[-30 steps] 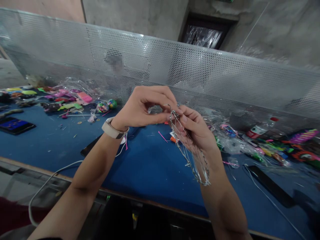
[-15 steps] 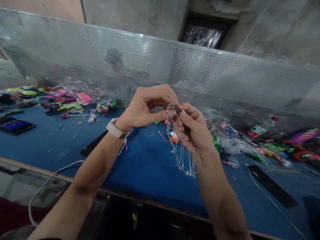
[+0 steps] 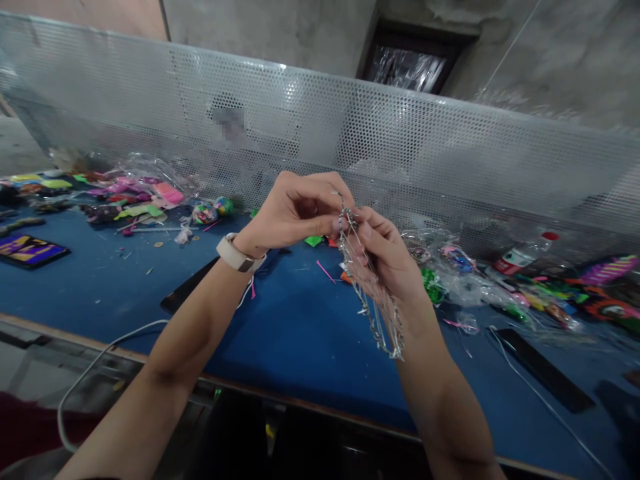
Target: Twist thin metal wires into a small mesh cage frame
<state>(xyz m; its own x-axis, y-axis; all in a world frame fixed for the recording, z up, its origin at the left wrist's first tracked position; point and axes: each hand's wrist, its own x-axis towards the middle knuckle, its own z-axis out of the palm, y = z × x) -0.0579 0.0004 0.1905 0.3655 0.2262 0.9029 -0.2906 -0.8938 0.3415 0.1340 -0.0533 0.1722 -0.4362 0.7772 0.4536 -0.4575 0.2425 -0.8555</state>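
Note:
A looped frame of twisted silvery wire (image 3: 374, 319), strung with thin straight strands, hangs down from my fingers above the blue table (image 3: 280, 340). My left hand (image 3: 305, 208), with a pale band on the wrist, pinches the frame's upper end. A short hooked wire tip sticks up there beside the fingers. On the other side, my right hand (image 3: 393, 257) grips the same end with thumb and fingers, and the frame's lower part hangs by that wrist. Fingertips of both hands nearly meet, so the exact grip point is partly hidden.
A perforated metal screen (image 3: 300, 127) stands along the table's back. Colourful wrapped bits (image 3: 145, 190) lie at left, near a lit phone (image 3: 33, 250). A red-capped bottle (image 3: 525, 257) leans at right among plastic bags. A dark slab with a white cable (image 3: 545, 370) lies at front right.
The wire frame has turned to a narrower, more edge-on angle, and its lower end has shifted slightly right. Both hands stay pinched at its top.

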